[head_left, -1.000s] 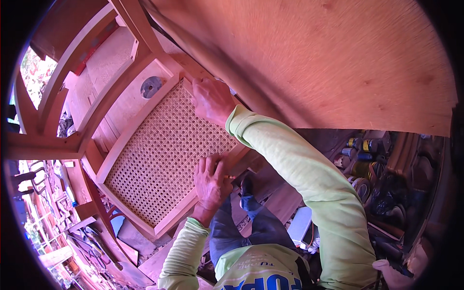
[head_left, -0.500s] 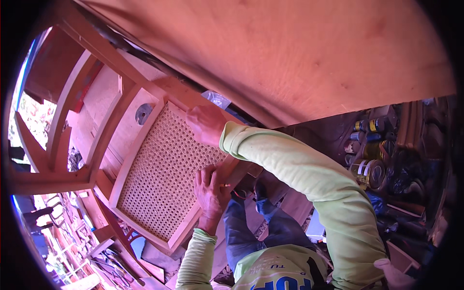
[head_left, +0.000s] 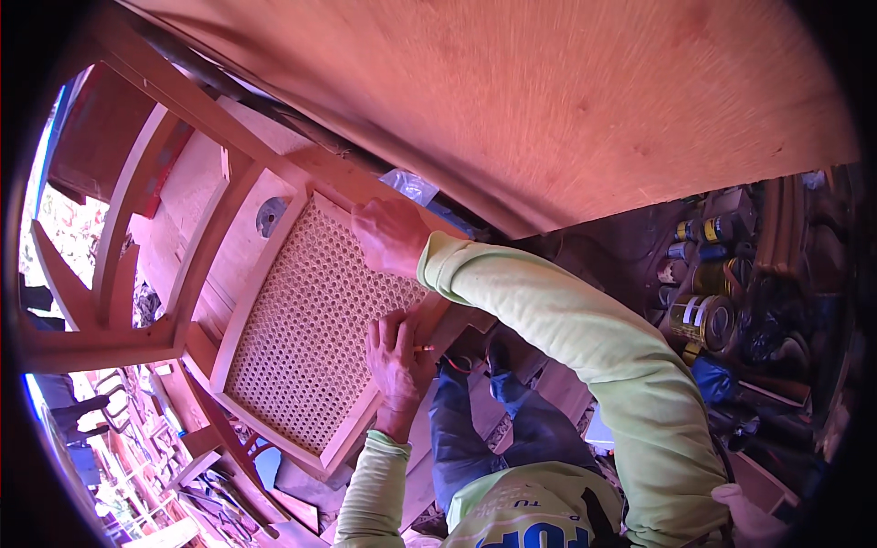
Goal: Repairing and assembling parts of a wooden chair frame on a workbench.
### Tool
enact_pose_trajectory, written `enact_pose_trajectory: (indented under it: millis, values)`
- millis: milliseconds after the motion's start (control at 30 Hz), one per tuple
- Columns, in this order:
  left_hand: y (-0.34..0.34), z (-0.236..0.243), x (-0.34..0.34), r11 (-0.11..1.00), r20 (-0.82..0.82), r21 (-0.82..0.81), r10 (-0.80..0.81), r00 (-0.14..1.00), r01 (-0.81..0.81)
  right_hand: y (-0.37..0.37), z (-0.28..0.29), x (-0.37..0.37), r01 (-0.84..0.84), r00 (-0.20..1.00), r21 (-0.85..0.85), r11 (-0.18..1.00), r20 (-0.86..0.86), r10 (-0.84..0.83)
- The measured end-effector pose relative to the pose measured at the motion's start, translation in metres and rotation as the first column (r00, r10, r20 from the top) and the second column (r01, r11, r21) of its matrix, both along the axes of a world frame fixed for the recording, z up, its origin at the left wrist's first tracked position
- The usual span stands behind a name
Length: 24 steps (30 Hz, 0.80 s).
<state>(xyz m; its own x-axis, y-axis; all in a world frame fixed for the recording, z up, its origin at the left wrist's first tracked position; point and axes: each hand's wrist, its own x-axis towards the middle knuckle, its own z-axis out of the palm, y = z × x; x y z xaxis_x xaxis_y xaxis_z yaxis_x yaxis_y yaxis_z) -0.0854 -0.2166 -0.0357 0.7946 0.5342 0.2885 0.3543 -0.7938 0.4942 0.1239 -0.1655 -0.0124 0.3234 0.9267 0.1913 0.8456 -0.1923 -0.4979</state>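
Observation:
A cane-woven panel (head_left: pixel 294 346) in a pale wooden frame lies at a slant beside a curved wooden chair frame (head_left: pixel 203 239). My right hand (head_left: pixel 387 236) is closed at the panel's upper right edge, its fingers curled; what they hold, if anything, is hidden. Lower on that same side, my left hand (head_left: pixel 395 365) rests with fingers apart on the weave and border, its thumb mostly hidden. A short pencil-like stick (head_left: pixel 423 348) shows by its thumb side; whether it is held is unclear. A metal disc (head_left: pixel 270 216) lies on the board behind the panel.
A large plywood sheet (head_left: pixel 566 100) spans the top right. Several cans (head_left: pixel 699 320), dark bags (head_left: pixel 760 338) and long strips (head_left: pixel 779 247) crowd the right. Wood pieces and tools (head_left: pixel 192 466) lie at lower left. My legs are below the panel.
The view has shifted, so panel and chair frame appear lower and slightly rightward than a second ago. Both hands stay along the same panel edge, with little visible movement against it.

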Motion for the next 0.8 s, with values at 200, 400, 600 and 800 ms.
enact_pose_trajectory:
  millis: [200, 400, 600, 800]
  values:
    - [-0.001, 0.003, 0.0, 1.0, -0.004, -0.008, -0.003, 1.0, 0.003, 0.0, -0.008, 0.002, 0.029, 0.998, 0.026, 0.999, -0.059, -0.027]
    - [0.0, 0.001, 0.001, 1.0, -0.003, -0.014, -0.005, 1.0, 0.005, 0.003, -0.013, 0.003, 0.034, 0.998, 0.042, 0.999, -0.058, -0.032]
    - [0.001, -0.002, -0.001, 1.0, 0.002, -0.009, -0.012, 1.0, 0.012, 0.001, -0.018, -0.002, 0.052, 0.998, 0.078, 0.996, -0.027, -0.05]
    - [0.002, -0.003, -0.001, 1.0, 0.017, -0.005, -0.008, 1.0, 0.008, -0.002, -0.015, -0.001, 0.037, 0.999, 0.071, 0.997, -0.028, -0.035]
